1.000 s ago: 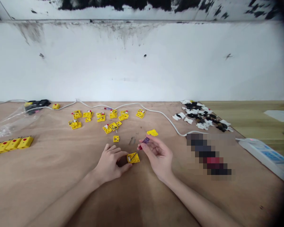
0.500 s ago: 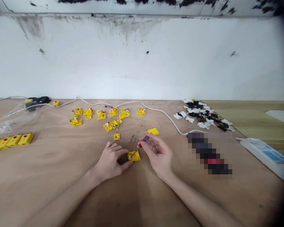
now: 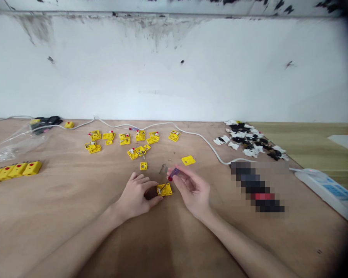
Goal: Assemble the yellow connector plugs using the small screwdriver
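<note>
My left hand (image 3: 137,197) grips the left end of an open yellow plastic housing (image 3: 167,189) between thumb and fingers, low over the wooden table. Small white and metal parts sit inside the housing's left end. In my right hand (image 3: 193,189) is a small screwdriver (image 3: 174,173) with a purple and red handle, pinched between thumb and fingers. Its thin shaft slants down to the left into the housing. Just behind lie loose metal pieces (image 3: 162,168), a flat yellow cover (image 3: 188,160) and a small yellow part (image 3: 143,166).
Several opened yellow housings (image 3: 124,139) lie farther back. Closed yellow units with red dots (image 3: 31,168) stand in a row at left, near a clear plastic bag (image 3: 20,143). A white cable (image 3: 203,137) leads to a power strip (image 3: 324,189). Black and white pieces (image 3: 246,139) are heaped at right.
My right hand has shifted slightly, and the screwdriver handle has tilted and moved a little down and left. My left hand still grips the housing in about the same place.
</note>
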`<state>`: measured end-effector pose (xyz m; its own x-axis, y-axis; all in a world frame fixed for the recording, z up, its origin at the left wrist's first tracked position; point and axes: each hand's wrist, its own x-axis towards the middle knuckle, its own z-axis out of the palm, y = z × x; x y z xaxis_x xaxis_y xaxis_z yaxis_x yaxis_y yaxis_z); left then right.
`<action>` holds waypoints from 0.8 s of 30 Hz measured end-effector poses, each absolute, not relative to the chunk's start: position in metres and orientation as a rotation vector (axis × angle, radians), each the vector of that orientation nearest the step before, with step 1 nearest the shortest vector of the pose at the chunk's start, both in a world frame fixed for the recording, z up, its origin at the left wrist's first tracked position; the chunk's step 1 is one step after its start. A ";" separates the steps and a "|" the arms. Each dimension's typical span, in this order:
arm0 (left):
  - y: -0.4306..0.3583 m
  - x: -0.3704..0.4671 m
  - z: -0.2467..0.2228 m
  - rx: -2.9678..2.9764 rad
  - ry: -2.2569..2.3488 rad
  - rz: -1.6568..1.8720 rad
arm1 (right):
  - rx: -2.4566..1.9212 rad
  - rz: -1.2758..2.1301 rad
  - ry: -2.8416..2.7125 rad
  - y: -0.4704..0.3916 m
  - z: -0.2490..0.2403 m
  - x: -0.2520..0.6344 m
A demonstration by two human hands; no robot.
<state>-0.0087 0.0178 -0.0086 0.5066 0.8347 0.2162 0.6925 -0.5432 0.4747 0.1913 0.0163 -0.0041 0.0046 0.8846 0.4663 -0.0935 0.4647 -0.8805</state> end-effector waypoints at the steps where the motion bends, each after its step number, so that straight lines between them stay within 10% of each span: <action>1: 0.018 -0.009 -0.009 2.423 1.278 0.609 | -0.763 0.906 -1.380 0.016 -0.003 0.192; 24: 0.018 -0.009 -0.006 2.395 1.274 0.607 | -0.705 0.885 -1.754 0.039 0.030 0.197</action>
<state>-0.0087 0.0185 -0.0063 0.5012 0.8414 0.2022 0.6868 -0.5289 0.4985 0.1969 0.0390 0.0305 -0.3230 0.7926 0.5172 0.0552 0.5613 -0.8257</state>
